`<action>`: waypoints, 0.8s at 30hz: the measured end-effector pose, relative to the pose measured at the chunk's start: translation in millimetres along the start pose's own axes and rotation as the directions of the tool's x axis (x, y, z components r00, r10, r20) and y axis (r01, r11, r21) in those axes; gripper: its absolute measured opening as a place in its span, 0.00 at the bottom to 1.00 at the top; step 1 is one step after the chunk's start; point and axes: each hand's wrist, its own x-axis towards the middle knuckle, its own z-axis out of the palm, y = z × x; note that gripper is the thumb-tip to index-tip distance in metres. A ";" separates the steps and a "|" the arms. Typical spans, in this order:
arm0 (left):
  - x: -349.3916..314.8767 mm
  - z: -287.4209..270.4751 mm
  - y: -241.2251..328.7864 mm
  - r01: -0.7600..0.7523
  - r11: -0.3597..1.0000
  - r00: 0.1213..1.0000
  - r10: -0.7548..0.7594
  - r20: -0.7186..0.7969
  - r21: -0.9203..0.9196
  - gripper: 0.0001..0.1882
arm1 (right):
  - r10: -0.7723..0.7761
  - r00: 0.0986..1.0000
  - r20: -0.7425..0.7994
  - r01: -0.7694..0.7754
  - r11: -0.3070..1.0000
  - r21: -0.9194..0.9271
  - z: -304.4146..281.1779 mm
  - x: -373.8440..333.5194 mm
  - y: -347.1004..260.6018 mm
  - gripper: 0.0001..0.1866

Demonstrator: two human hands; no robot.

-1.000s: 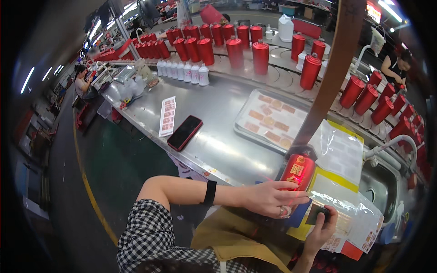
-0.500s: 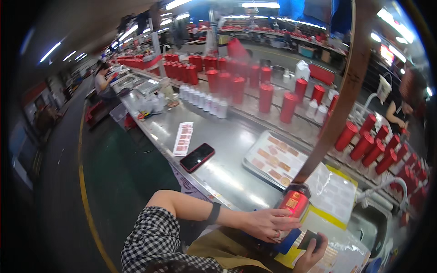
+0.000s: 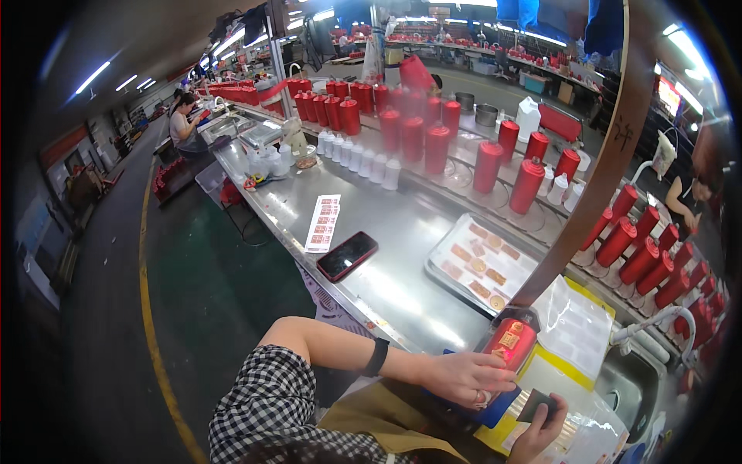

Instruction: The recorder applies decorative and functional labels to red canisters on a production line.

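A glossy red bottle [image 3: 513,341] with gold decals lies tilted over a blue support [image 3: 498,407]. My left hand [image 3: 471,379] rests across its near end, fingers curled over the surface. A dark, flat, square-edged scraper-like piece [image 3: 533,405] is pinched between the thumb and fingers of my right hand [image 3: 539,435], just below the bottle and apart from it. Beyond the bottle, a white tray [image 3: 434,271] holds several gold and reddish decals. Under my right hand spreads a clear sheet with pale strips [image 3: 570,429], on yellow backing.
A phone [image 3: 347,256] and a printed label sheet [image 3: 322,223] lie on the metal bench [image 3: 386,290]. White squeeze bottles [image 3: 379,169] and upright red bottles [image 3: 487,167] line the far side. A brown post [image 3: 591,205] rises beside the tray. The sink [image 3: 630,387] is at right.
The view has shifted, so the bench items sit a little further right and lower. Both hands keep the same holds, on the bottle and the dark piece.
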 end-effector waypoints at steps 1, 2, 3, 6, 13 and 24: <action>-0.7 0.0 0.0 -0.011 1.000 1.000 0.011 0.004 -0.005 0.09 | 0.011 1.000 -0.012 -0.011 1.000 -0.008 -1.2 2.5 1.3 0.13; -3.9 0.3 2.9 -0.009 1.000 1.000 0.009 0.002 -0.021 0.09 | -0.047 0.999 0.023 0.047 0.999 -0.004 -1.1 5.7 2.8 0.12; -8.8 0.3 5.4 0.053 0.998 0.999 -0.053 -0.009 -0.023 0.09 | -0.105 0.993 0.059 0.105 0.995 0.003 1.6 7.6 2.3 0.12; -3.8 -10.6 11.4 0.093 0.996 0.994 -0.092 -0.052 0.000 0.07 | -0.131 0.989 0.063 0.132 0.991 -0.005 9.0 9.6 -8.4 0.11; -11.6 4.6 38.0 0.435 0.890 0.877 -0.453 -0.162 -0.136 0.32 | -0.185 0.978 0.094 0.200 0.961 -0.192 16.1 16.6 -20.9 0.12; -9.0 22.6 48.8 0.722 0.622 0.581 -0.783 -0.224 -0.301 0.48 | -0.565 0.719 0.404 0.680 0.690 -0.247 42.1 -1.1 -29.1 0.12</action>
